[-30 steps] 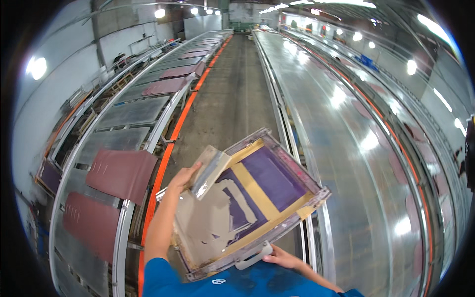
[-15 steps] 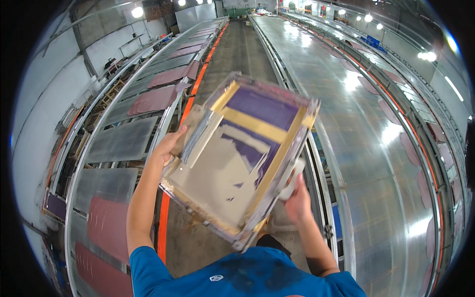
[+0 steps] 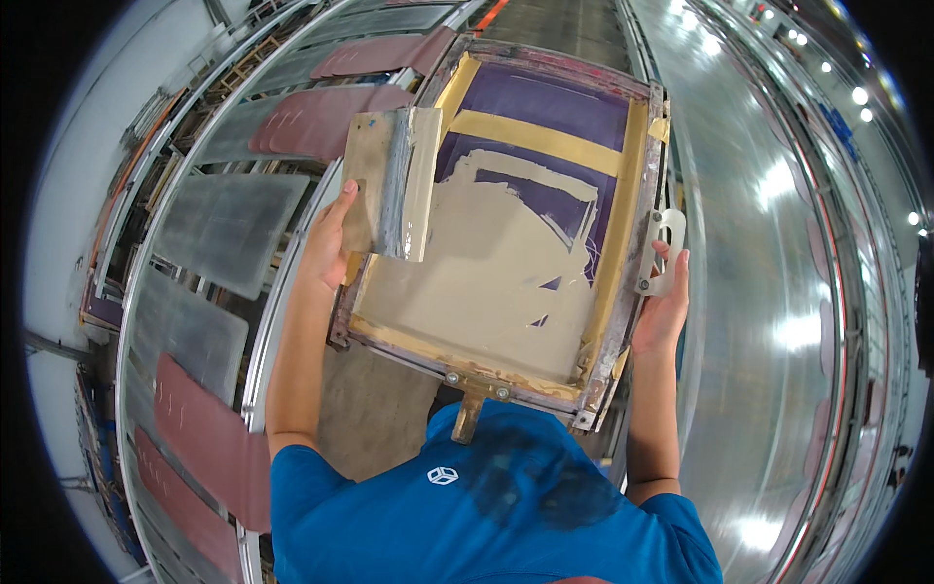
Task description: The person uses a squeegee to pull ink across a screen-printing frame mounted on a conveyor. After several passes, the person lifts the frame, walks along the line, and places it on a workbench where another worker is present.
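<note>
Between my two hands is a screen-printing frame (image 3: pixel 623 336), held in front of my torso. Its purple mesh (image 3: pixel 545 95) carries strips of yellow tape and a broad smear of beige ink (image 3: pixel 486 282). A squeegee (image 3: pixel 389 185) with a wooden grip lies over the frame's left side. My left hand (image 3: pixel 331 238) is closed on it, thumb on the wood; its other fingers are largely hidden underneath, and I cannot tell whether they also hold the frame. My right hand (image 3: pixel 662 307) grips a pale slotted handle (image 3: pixel 666 251) on the frame's right side. A metal bracket (image 3: pixel 471 407) sticks out from the near edge.
On my left runs a long table with grey panels (image 3: pixel 233 234) and mauve fabric pieces (image 3: pixel 209 428). A long shiny table (image 3: pixel 744 389) stretches along my right. Concrete floor (image 3: pixel 375 409) shows in the aisle between them.
My view has tipped downward, and the frame now appears larger, higher and less tilted in it. Both hands keep their holds, the left on the squeegee and the right on the handle.
</note>
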`<state>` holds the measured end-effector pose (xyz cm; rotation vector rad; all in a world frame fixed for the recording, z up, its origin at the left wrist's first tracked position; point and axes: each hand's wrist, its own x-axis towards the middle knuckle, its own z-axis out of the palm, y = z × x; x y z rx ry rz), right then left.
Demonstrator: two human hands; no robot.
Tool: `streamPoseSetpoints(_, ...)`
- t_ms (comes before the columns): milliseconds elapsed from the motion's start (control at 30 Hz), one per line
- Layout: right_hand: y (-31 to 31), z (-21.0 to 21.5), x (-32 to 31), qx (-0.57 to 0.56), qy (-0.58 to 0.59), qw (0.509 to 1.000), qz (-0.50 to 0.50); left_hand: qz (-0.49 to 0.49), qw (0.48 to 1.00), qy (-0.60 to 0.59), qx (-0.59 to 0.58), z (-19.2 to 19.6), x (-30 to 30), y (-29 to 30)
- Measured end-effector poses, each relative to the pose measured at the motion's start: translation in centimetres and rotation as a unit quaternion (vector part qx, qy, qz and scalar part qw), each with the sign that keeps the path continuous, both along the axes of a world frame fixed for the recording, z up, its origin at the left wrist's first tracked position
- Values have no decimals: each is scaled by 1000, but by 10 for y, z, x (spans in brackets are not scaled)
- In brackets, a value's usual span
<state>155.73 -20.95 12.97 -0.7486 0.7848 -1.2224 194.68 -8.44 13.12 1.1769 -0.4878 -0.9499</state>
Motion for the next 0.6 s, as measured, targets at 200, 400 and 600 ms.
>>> streamPoseSetpoints(200, -1, 34, 44, -5, 60, 998, -17, 5, 998, 56, -18, 29, 43, 9)
streamPoseSetpoints(400, -30, 66, 51, 43, 10, 999, -23, 42, 998, 29, 48, 54, 51, -31)
streamPoseSetpoints(600, -94, 75, 19, 65, 29, 995, -63, 77, 993, -8, 89, 76, 16, -118)
